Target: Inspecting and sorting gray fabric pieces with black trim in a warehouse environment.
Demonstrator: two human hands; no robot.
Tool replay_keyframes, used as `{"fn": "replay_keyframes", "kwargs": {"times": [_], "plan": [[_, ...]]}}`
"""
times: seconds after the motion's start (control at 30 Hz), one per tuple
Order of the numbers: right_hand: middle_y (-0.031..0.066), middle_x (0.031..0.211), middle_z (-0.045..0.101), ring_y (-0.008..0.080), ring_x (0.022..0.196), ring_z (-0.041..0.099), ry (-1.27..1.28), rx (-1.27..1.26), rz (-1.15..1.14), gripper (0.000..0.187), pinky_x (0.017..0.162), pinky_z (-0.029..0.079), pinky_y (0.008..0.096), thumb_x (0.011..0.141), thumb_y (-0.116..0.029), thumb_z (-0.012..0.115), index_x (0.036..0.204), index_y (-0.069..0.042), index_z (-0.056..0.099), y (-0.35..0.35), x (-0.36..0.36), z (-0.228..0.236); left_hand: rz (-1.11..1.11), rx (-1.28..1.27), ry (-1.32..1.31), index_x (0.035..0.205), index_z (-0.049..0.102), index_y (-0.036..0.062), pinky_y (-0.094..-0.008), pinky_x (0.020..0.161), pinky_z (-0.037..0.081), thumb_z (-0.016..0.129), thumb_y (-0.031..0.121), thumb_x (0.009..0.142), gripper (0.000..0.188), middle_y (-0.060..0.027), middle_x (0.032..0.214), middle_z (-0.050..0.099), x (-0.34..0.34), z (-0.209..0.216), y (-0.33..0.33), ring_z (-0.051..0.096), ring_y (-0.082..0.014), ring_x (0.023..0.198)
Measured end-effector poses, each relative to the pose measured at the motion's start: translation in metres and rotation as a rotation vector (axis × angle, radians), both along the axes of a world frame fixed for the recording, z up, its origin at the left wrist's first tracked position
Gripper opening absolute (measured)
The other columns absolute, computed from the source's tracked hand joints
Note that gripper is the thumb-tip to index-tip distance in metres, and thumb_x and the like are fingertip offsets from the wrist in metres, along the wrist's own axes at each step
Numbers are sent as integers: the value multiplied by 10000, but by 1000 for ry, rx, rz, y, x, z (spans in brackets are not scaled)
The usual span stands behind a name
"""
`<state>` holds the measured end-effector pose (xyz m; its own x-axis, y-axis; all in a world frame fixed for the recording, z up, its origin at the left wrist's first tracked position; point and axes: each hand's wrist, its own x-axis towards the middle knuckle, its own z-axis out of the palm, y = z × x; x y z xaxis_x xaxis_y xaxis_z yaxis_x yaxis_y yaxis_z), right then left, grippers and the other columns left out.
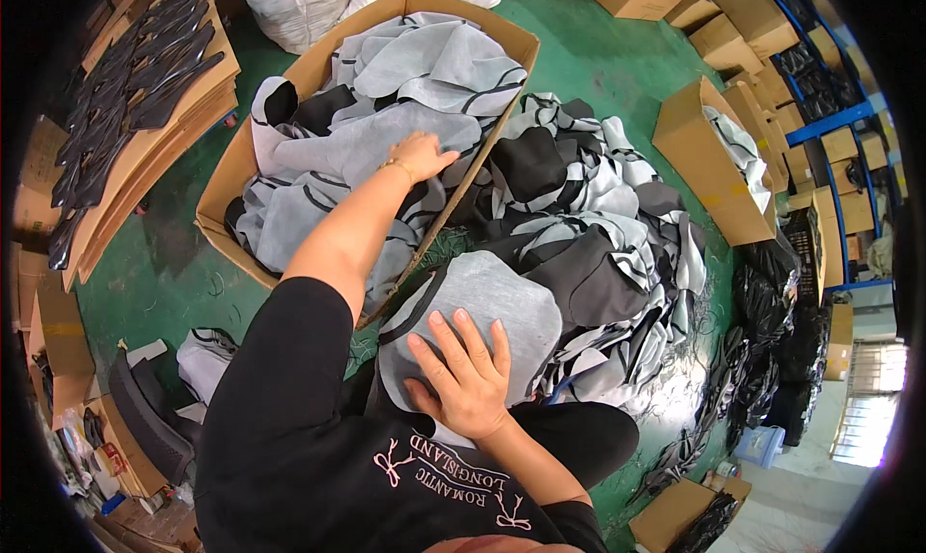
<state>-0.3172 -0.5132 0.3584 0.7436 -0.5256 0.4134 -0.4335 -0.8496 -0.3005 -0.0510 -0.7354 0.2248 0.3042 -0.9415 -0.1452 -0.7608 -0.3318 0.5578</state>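
My left hand [419, 158] reaches into the large cardboard box [224, 227] and rests on a grey fabric piece [362, 140] there. Its thumb stands apart from the other fingers, whose tips are partly hidden. Flat and spread, my right hand [465, 375] lies on a rounded grey fabric piece with a black edge band [492, 297] over my lap. More grey cloth pieces with black bands fill the box. To its right a big heap of grey and black fabric pieces [588, 273] covers the floor.
White sacks [299, 8] stand behind the box. Stacked cardboard sheets [183, 134] carry black glossy parts at left. Another cardboard box [709, 167] holds pale cloth at right, near black plastic bags [767, 283] and blue shelving [837, 121]. Thread scraps litter the green floor [579, 47].
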Motion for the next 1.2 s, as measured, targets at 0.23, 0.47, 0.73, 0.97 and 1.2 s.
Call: {"fn": "replay_keyframes", "kwargs": {"times": [0.23,0.47,0.73,0.97,1.2], "plan": [[97,1308,531,288,1253,452,-45,8,6,464,1075,212,497,724,-309,675,1162,-160,635,3,1,2,5,16,-12,868,630,20,-406,787,488,695,314,700,344,-183,923,654,16,-56,106,623,-368,880],[111,1310,522,305,1262,436,-105,3,52,471,1062,222,520,726,-277,687,1167,-127,615,7,-4,6,156,-300,584,812,590,56,-251,627,384,664,321,837,276,14,755,550,52,76,198,480,-82,707],[152,1212,548,333,1149,502,-498,358,193,630,938,420,369,688,-278,788,1206,-26,533,4,1,72,-264,-688,445,865,562,22,-211,674,394,645,99,851,114,31,821,548,-11,271,298,470,-56,750],[121,1044,591,204,951,557,-451,736,368,583,819,454,334,678,-306,822,1096,7,563,44,7,87,-300,-838,281,860,561,10,-237,652,409,636,91,836,113,-30,791,570,-74,291,326,499,-99,709],[30,660,537,134,584,497,-390,873,707,351,566,414,265,743,-250,779,913,-33,561,55,-37,114,-773,-421,1016,1188,529,-40,-329,869,438,658,581,755,768,-131,1059,609,-95,291,318,573,-200,1004]]}}
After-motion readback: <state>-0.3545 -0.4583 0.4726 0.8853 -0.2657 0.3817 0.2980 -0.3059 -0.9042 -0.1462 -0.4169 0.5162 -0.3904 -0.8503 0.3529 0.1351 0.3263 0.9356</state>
